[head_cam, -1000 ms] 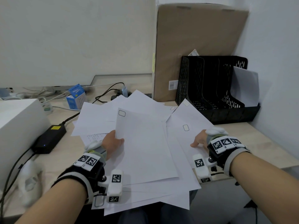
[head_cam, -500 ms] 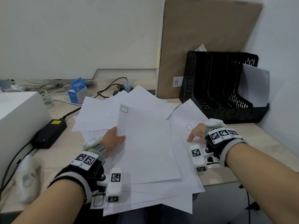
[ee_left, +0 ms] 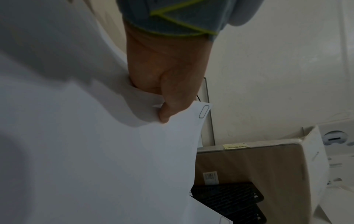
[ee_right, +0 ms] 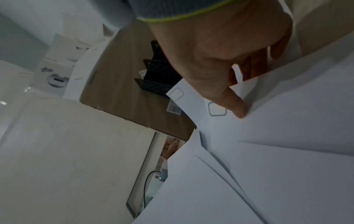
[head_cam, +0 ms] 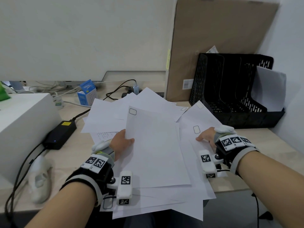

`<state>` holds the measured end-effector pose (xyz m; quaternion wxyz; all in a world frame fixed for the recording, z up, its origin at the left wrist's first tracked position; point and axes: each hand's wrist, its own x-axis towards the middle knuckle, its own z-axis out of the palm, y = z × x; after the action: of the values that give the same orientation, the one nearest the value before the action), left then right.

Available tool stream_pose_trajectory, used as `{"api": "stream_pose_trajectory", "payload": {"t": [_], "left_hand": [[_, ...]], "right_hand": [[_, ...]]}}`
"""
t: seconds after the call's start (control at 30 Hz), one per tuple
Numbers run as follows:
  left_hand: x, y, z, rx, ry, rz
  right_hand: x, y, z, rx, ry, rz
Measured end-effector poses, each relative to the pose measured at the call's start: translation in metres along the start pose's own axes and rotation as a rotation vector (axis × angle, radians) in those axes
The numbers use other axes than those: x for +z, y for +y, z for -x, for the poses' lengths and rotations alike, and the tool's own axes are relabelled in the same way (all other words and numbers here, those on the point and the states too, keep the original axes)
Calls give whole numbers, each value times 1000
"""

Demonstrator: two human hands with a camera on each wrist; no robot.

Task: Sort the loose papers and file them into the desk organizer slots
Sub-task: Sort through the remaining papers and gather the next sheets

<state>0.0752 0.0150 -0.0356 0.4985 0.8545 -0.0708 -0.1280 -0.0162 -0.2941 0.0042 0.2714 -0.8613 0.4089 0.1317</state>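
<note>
A loose fan of white papers point(head_cam: 105, 119) covers the desk in front of me. My left hand point(head_cam: 121, 142) grips the left edge of the top sheet point(head_cam: 156, 150), thumb on top; the left wrist view shows the same hand point(ee_left: 168, 84) with fingers curled under that sheet point(ee_left: 114, 166). My right hand point(head_cam: 206, 137) pinches the right-hand sheet point(head_cam: 197, 119). In the right wrist view its thumb point(ee_right: 235, 106) presses beside a printed rounded square and the fingers sit under the edge. The black mesh desk organizer point(head_cam: 230, 89) stands at the back right, one white sheet point(head_cam: 269, 91) in its rightmost slot.
A large cardboard panel point(head_cam: 213, 46) leans on the wall behind the organizer. A white box point(head_cam: 21, 125), a black power adapter point(head_cam: 60, 134) with cables, a crumpled white cloth point(head_cam: 41, 178) and a small blue carton point(head_cam: 87, 92) fill the left. Papers overhang the desk's near edge.
Both hands keep their hold on their sheets and have barely moved. My view has shifted a little, so the organizer sits further right in the frame.
</note>
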Motion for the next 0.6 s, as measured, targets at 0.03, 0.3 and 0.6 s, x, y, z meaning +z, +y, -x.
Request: {"api": "stream_pose_trajectory", "payload": {"t": [0.03, 0.3, 0.6], "left_hand": [[0, -1, 0, 3, -4, -1], [2, 1, 3, 3, 57, 16], [8, 15, 15, -6, 156, -68]], "right_hand": [[0, 4, -6, -40, 5, -114], [-70, -24, 38, -522, 714, -261], [-183, -61, 106, -788, 882, -186]]}}
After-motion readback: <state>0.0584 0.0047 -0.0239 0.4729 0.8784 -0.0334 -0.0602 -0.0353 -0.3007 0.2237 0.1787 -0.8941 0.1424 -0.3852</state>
